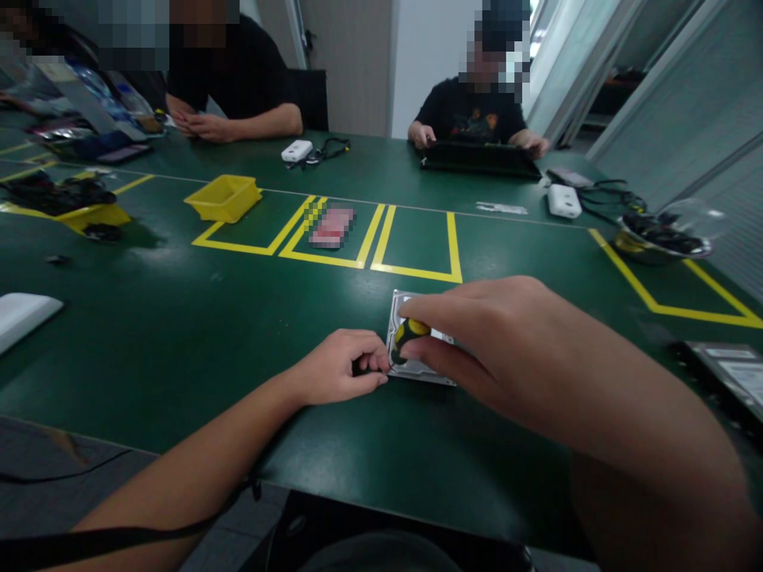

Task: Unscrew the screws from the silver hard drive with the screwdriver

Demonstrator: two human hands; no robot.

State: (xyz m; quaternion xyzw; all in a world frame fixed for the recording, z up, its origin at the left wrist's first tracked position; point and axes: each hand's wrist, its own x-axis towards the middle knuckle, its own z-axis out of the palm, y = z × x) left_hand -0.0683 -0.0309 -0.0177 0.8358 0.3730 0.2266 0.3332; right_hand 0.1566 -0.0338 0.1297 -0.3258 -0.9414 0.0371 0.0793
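Note:
A silver hard drive (424, 376) lies flat on the green table in front of me. My right hand (501, 338) is closed around the yellow and black handle of a screwdriver (412, 332), held upright over the drive's left part. The screwdriver's tip is hidden, so I cannot tell what it touches. At the drive's near left corner, the curled fingers and thumb of my left hand (339, 367) grip its edge. My right hand covers much of the drive's right side.
Yellow tape outlines (417, 266) mark the table beyond the drive, near a yellow bin (223, 200). A metal bowl of dark parts (659, 246) and another drive (736, 369) lie right. Left are a filled yellow bin (89, 214) and a white object (24, 316). Two people sit opposite.

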